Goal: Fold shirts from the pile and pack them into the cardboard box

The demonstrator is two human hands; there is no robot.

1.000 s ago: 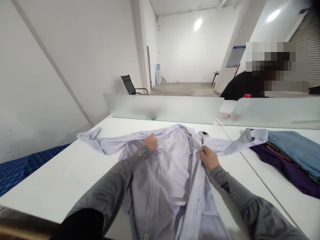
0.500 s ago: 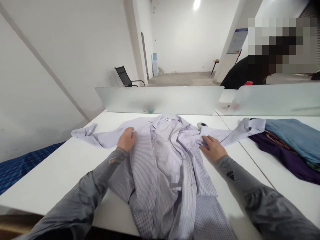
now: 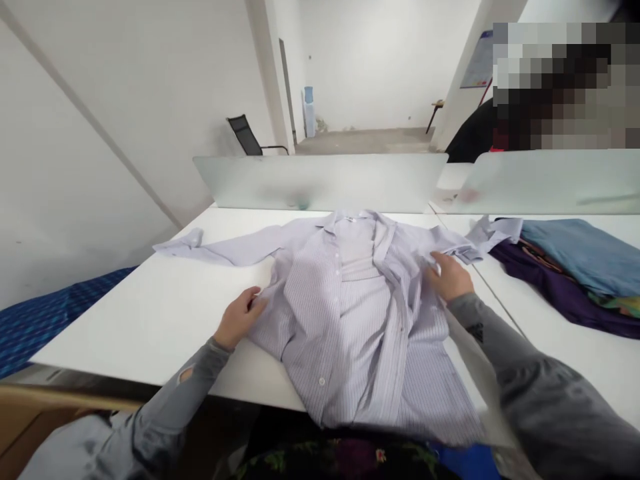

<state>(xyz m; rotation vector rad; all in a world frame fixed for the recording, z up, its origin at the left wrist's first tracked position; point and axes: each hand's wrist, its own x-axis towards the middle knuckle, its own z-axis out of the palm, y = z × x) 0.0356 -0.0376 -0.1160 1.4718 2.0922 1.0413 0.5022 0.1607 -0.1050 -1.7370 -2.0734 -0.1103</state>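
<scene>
A striped, light purple button-up shirt (image 3: 315, 287) lies face up on the white table, its front unbuttoned and parted and its collar toward the far side. One sleeve stretches out to the left; the other is bunched toward the right. My left hand (image 3: 241, 317) is closed on the shirt's left side edge below the armpit, thumb and fingers pinching the cloth. At the opposite side, my right hand (image 3: 451, 277) grips the fabric just below the right sleeve, its fingertips partly blurred. The shirt's hem hangs over the near table edge.
Folded clothes, blue denim (image 3: 585, 253) over a purple garment (image 3: 555, 293), lie at the right, touching the right cuff. A frosted divider (image 3: 325, 183) borders the table's far side. Beyond it are a black chair (image 3: 245, 135) and a person in dark clothes (image 3: 470, 137).
My left hand has moved down and left to the shirt's side edge. My right hand has shifted right, pulling the body wider, and the right sleeve has bunched up. The view has tilted down.
</scene>
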